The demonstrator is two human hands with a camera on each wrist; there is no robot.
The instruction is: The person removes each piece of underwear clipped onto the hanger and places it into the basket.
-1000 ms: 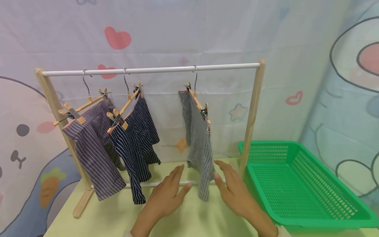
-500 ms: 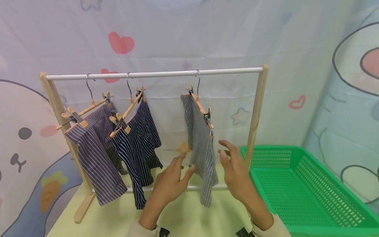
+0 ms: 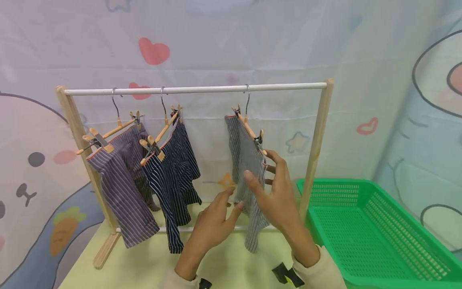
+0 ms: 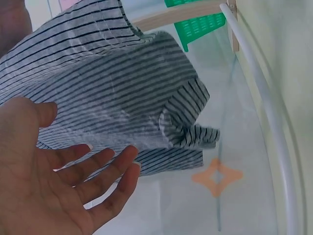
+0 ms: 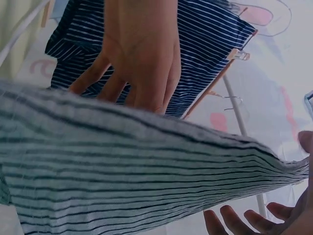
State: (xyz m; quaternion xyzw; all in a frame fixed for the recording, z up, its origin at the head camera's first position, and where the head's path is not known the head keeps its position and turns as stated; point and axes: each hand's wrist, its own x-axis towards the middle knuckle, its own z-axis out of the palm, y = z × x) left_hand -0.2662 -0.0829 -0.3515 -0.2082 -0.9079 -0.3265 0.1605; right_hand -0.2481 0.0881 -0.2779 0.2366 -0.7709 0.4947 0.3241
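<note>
The gray striped trousers [image 3: 246, 160] were suspended from a wooden clip hanger [image 3: 247, 127], whose metal hook engaged the white upper rail [image 3: 209, 89] of the garment rack, right of the rack's center. The right hand [image 3: 277, 200] was positioned at the front edge of this garment, unclenched, with the thumb on one side of the cloth and the spaced fingers on the other; the index fingertip was adjacent to the hanger's near end, and contact could not be determined. The left hand [image 3: 214, 222] was located lower, on the left side of the same garment, with the fingers spread and nothing grasped; whether it touched the cloth could not be determined. Navy striped trousers [image 3: 173, 172] and purple-gray striped trousers [image 3: 126, 188] hung on separate clip hangers farther left, the purple-gray pair nearest the left upright [image 3: 73, 120]. The rack stood on a yellow-green tabletop [image 3: 138, 267]. A green perforated basket [image 3: 415, 218] was located to the right of the rack.
</note>
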